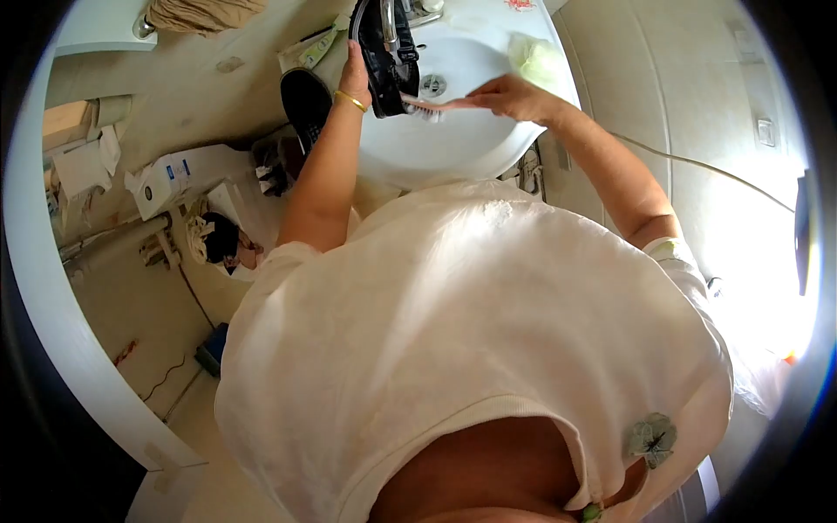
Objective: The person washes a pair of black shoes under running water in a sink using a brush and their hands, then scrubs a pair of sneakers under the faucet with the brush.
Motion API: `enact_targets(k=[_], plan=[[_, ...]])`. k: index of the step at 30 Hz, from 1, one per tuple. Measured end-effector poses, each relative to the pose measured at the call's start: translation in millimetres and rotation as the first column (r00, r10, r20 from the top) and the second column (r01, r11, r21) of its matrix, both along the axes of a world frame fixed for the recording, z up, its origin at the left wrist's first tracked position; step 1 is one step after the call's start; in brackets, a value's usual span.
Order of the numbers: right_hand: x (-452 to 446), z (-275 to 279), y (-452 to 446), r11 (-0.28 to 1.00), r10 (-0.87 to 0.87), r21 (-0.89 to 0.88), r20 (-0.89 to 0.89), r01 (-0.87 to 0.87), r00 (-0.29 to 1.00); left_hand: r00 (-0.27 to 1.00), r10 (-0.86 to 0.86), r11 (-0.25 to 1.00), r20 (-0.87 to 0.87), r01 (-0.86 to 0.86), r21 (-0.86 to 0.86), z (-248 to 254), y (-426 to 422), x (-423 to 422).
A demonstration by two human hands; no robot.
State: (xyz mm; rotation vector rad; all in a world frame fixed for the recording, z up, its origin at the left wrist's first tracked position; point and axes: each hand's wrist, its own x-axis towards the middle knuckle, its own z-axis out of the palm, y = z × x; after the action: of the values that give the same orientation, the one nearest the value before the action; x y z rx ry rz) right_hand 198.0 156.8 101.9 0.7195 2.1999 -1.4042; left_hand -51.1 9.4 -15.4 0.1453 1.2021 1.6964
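A wet-looking black shoe [380,74] is held up over the left side of the white sink [501,144]. My left hand [355,77] is closed on its near side, thumb pointing up along it. My right hand [519,98] grips the pinkish handle of a scrub brush [449,105]. The brush's bristles touch the lower end of the shoe. Left of my left wrist, a second black shoe [305,100] stands at the sink's edge. The metal faucet [389,26] is partly in front of the held shoe, and the drain [432,84] shows below it.
A pale green bag-like item [534,59] lies on the sink's right rim. A green and white tube [318,50] rests at the back left. Brown cloth [205,13] hangs above. A white box [161,185] and a bag with clothes [222,235] stand low at left.
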Motion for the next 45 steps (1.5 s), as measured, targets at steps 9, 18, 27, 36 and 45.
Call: enact_targets(k=[9, 18, 27, 36, 45], plan=[[2, -6, -10, 0.956, 0.094, 0.275, 0.035, -0.100, 0.995, 0.981, 0.184, 0.981, -0.060, -0.187, -0.054, 19, -6, 18], [32, -69, 33, 0.920, 0.090, 0.372, 0.104, -0.122, 0.991, 0.942, 0.294, 0.956, -0.161, -0.290, 0.048, 15, -25, -13], [-25, -93, -40, 0.539, 0.345, 0.609, 0.471, -0.582, 0.812, 0.947, 0.312, 0.950, -0.078, -0.310, 0.037, 25, -19, -8], [7, -30, 10, 0.814, -0.005, 0.574, 0.154, -0.085, 0.988, 0.945, 0.320, 0.947, -0.062, -0.321, 0.003, 18, -19, 0], [40, 55, -15, 0.906, -0.019, 0.414, -0.166, 0.087, 0.986, 0.931, 0.290, 0.910, 0.222, -0.340, 0.237, 34, -4, 34]])
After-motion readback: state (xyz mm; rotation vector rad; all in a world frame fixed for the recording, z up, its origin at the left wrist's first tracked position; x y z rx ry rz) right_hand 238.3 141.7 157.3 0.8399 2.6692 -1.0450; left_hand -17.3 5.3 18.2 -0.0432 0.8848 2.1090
